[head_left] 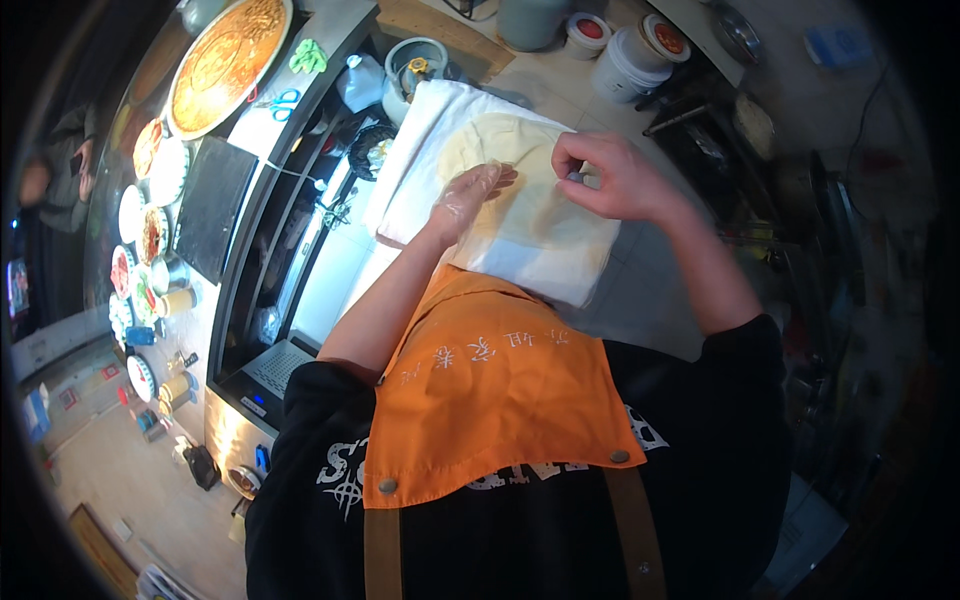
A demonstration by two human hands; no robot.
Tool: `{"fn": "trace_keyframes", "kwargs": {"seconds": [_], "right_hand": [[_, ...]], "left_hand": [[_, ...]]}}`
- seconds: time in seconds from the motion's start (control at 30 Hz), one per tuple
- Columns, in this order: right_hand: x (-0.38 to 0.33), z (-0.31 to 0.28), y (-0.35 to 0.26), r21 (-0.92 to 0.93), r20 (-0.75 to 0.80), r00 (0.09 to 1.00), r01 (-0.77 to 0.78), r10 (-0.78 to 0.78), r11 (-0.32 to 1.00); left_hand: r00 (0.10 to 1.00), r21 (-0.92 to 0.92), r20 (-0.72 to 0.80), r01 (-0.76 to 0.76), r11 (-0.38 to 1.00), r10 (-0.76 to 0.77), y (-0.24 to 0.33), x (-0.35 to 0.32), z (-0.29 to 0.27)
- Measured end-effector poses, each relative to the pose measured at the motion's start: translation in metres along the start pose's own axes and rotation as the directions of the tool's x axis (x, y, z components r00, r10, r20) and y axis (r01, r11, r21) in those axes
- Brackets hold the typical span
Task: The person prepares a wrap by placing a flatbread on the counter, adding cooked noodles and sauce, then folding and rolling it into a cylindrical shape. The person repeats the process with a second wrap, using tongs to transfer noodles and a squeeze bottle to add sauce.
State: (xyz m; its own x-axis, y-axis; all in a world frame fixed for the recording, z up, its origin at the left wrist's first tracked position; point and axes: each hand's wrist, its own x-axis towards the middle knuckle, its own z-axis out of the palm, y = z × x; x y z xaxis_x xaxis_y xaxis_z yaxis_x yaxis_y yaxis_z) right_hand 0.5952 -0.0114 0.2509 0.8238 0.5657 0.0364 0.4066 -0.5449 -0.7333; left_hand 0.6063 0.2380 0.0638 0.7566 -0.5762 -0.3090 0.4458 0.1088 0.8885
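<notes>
Orange apron (500,390) foremost, a worker's left hand (468,198) reaches toward 1 o'clock, loosely open; the right hand (612,175) angles toward 10, fingers curled, grip unclear. Roundish dough sheet (530,195) lies at 12 on white cloth (415,165), long axis indistinct.

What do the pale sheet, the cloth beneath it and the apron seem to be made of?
Sheet: probably thin dough, matte and soft-looking, judging by its cream colour and wrinkles.
Cloth: likely a thick, matte textile, judging by its soft folds; fibre unclear.
Apron: smooth, woven-looking fabric with slight sheen, given its creases and drape; cotton or synthetic, I cannot tell.
</notes>
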Motion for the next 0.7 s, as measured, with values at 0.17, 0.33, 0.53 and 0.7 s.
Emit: {"fn": "trace_keyframes", "kwargs": {"seconds": [0.17,0.33,0.53,0.7], "right_hand": [[-0.006,-0.039,-0.059,0.11,-0.223,0.969,0.132,-0.105,0.985],[-0.011,-0.066,-0.069,0.4,-0.579,0.791,0.064,0.198,0.914],[-0.044,0.015,0.08,0.504,-0.765,0.395,-0.124,0.508,0.855],[-0.111,0.159,0.176,0.602,-0.531,0.231,-0.575,0.816,0.554]], "left_hand": [[0.973,-0.22,0.226,0.095,0.971,-0.043,0.016,0.018,0.017],[0.982,-0.349,0.186,0.101,0.932,-0.036,0.019,0.014,-0.005],[0.811,-0.223,-0.583,-0.21,0.952,0.043,0.014,-0.023,-0.084],[0.654,-0.071,-0.747,-0.261,0.963,0.122,0.007,-0.078,-0.112]]}}
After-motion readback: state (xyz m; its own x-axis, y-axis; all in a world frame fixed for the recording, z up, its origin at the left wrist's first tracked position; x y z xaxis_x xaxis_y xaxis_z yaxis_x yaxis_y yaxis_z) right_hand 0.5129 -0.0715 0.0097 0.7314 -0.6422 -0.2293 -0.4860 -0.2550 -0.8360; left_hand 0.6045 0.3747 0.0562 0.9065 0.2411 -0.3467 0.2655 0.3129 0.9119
